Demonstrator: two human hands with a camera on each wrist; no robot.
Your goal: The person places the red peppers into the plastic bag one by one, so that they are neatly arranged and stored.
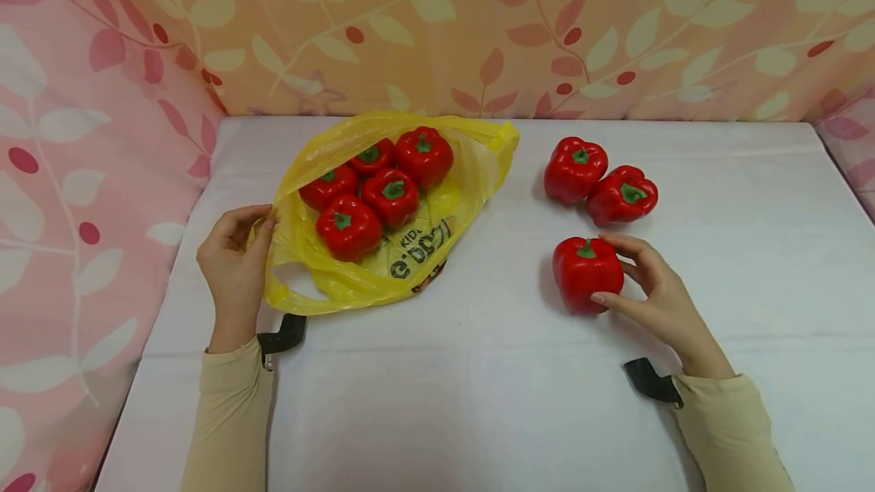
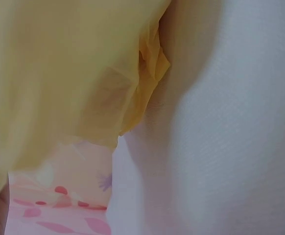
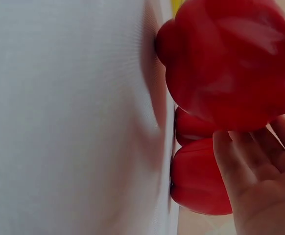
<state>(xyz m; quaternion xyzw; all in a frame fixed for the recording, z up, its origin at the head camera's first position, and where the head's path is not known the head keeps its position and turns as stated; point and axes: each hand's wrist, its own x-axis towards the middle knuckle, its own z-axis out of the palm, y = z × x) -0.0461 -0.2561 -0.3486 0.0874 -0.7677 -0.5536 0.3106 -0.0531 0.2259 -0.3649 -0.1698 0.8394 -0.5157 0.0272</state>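
My left hand (image 1: 235,264) pinches the left edge of a yellow plastic bag (image 1: 478,173), which lies spread with its mouth toward me. Inside the bag sit several red bell peppers (image 1: 349,228) with green stems. In the left wrist view the yellow film (image 2: 59,83) fills much of the picture, and only a sliver of the hand shows. On the right, my right hand (image 1: 656,291) grips a single red bell pepper (image 1: 586,275) between thumb and fingers. The right wrist view shows that pepper (image 3: 230,63) at or very near the tabletop, fingers along its side.
Two more red bell peppers (image 1: 576,171) lie together behind the right hand, one tipped over. A white cloth (image 1: 437,401) covers the table. Patterned fabric (image 1: 437,29) stands along the back edge and at the sides.
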